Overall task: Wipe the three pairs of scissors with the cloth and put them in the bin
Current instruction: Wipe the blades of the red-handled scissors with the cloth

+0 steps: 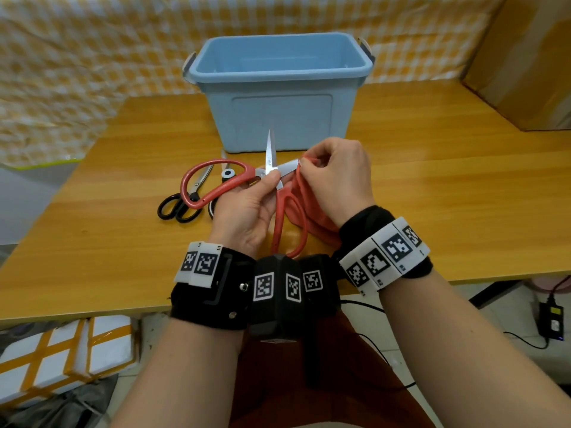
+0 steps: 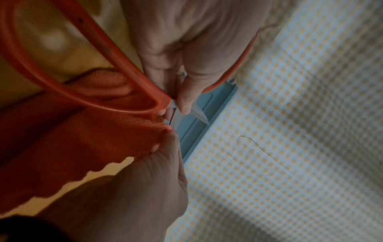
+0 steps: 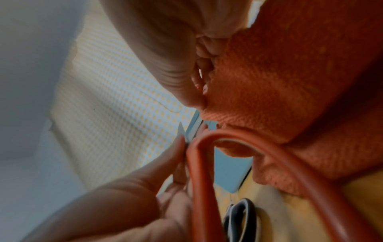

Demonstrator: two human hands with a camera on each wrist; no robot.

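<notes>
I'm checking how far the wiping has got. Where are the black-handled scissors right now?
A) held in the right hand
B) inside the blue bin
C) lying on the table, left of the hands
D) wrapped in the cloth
C: the black-handled scissors lie flat on the table, left of the left hand, which holds the red-handled scissors; what shows of the inside of the bin holds nothing.

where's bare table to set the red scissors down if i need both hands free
The wooden table is bare right of the light blue plastic bin, out to the cardboard box, and along the near left edge. It is crowded left of the hands, where the black-handled scissors and another pair lie, and under the right hand, where the orange-red cloth hangs.
</notes>
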